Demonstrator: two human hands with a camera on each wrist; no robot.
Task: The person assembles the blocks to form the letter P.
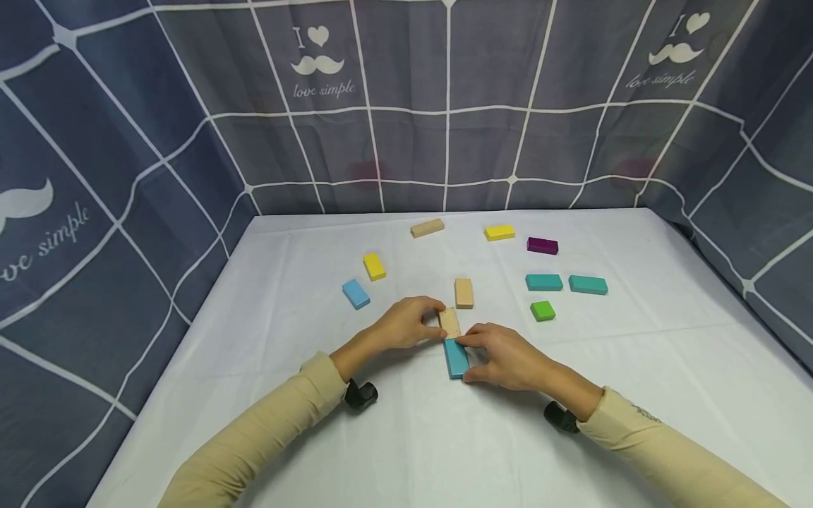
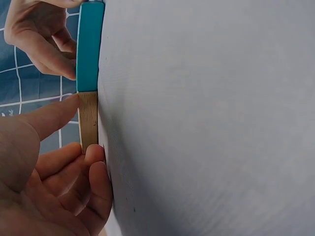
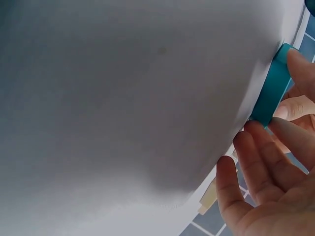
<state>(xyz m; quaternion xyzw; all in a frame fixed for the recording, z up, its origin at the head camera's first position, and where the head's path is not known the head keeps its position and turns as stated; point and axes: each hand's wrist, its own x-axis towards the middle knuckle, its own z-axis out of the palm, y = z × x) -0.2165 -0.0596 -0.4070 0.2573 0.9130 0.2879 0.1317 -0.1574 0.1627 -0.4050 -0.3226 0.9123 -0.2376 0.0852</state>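
1. The wooden block (image 1: pixel 449 323) lies on the surface (image 1: pixel 406 451), end to end with the teal-blue block (image 1: pixel 456 358) and touching it.
2. The person's left hand (image 1: pixel 406 324) pinches the wooden block near its ends; the right hand (image 1: pixel 508 358) pinches the teal-blue block likewise.
3. Both blocks look light, stiff and hard to damage. The coloured faces seem smoother, so likelier to slip – the short ends should give the surest hold.
4. White, faintly creased cloth covers the surface; it could drag or ruck slightly.
5. Farther off lie a purple block (image 1: pixel 543 245) and a green block (image 1: pixel 543 311) – beyond them hangs a grid-patterned curtain (image 1: pixel 406 155).
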